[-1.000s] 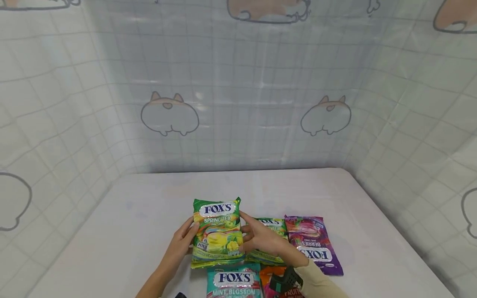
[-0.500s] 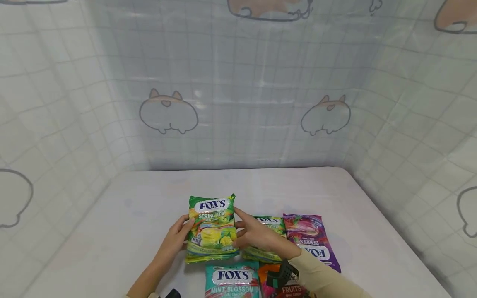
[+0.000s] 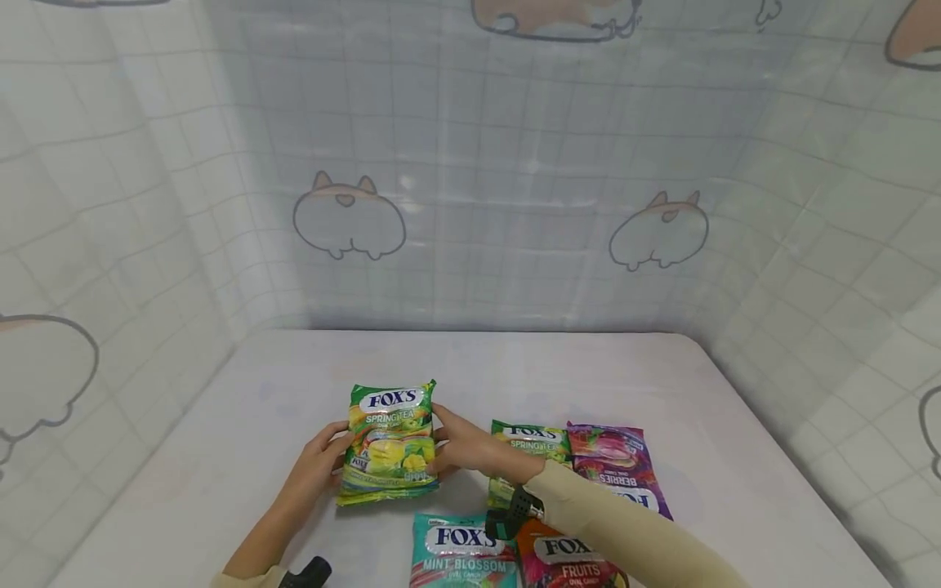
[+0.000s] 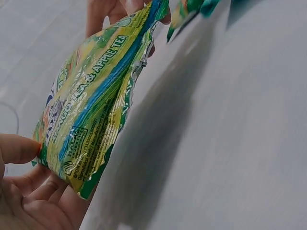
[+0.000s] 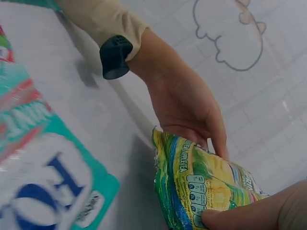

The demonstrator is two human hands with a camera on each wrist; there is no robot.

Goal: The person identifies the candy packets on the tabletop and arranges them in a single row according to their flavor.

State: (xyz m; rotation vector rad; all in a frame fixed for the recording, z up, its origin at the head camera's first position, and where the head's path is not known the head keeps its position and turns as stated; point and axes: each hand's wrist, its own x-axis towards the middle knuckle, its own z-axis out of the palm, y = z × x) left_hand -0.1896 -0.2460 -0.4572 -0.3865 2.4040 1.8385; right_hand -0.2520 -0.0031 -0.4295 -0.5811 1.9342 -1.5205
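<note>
A green and yellow Fox's Spring Tea candy bag (image 3: 390, 445) is held between both hands above the table, its front facing the head camera. My left hand (image 3: 314, 467) grips its left edge, with the thumb on the front and the fingers behind, as the left wrist view shows. My right hand (image 3: 470, 447) holds the right edge, the thumb pressed on the front in the right wrist view. Beneath the bag a shadow falls on the table (image 4: 230, 143). A second Spring Tea bag (image 3: 531, 439) lies to the right, partly covered by my right forearm.
A purple Berries bag (image 3: 613, 457) lies upside down at the right. Nearer the front are a teal Mint Blossom bag (image 3: 461, 551) and an orange-red Fruits bag (image 3: 562, 563). Grid-patterned curtains (image 3: 500, 269) enclose the table's back and sides.
Both hands have carried the held Spring Tea bag leftward, away from the second one. More of the second Spring Tea bag shows now, and the head view has shifted slightly.
</note>
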